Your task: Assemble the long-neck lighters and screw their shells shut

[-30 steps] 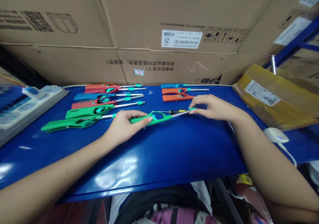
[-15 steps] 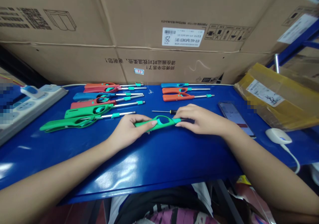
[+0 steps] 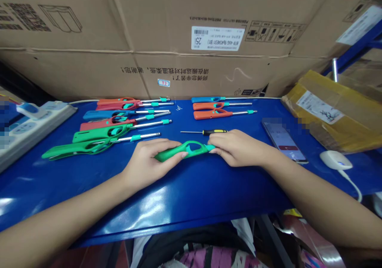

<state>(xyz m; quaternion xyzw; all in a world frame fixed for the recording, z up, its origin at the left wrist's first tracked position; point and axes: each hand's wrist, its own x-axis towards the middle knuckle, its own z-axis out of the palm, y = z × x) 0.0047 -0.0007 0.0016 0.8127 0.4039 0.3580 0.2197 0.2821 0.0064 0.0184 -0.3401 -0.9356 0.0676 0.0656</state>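
A green long-nosed lighter [image 3: 194, 149] is held level over the front part of the blue table. My left hand [image 3: 152, 158] is closed around its handle, thumb along the near side by the turquoise trigger. At the other end, my right hand [image 3: 232, 146] pinches the turquoise piece at the neck, and its fingers hide the metal barrel, if there is one. Just behind the right hand lies a screwdriver [image 3: 207, 132] with a black and yellow handle, its thin shaft pointing left. To the left rests an open-looking green lighter [image 3: 80, 148], near my left hand.
Red, blue and green lighters [image 3: 104, 132] lie in a row at the left; one blue and two orange lighters [image 3: 209, 113] lie behind the screwdriver. A power strip [image 3: 32, 129], phone [image 3: 283, 142], white corded device [image 3: 336, 160] and yellow-taped package [image 3: 322, 109] flank them. A large carton [image 3: 167, 17] stands behind.
My right hand has closed more tightly over the neck of the lighter, now hiding the dark part past it. More of the screwdriver's handle shows. The view has shifted slightly.
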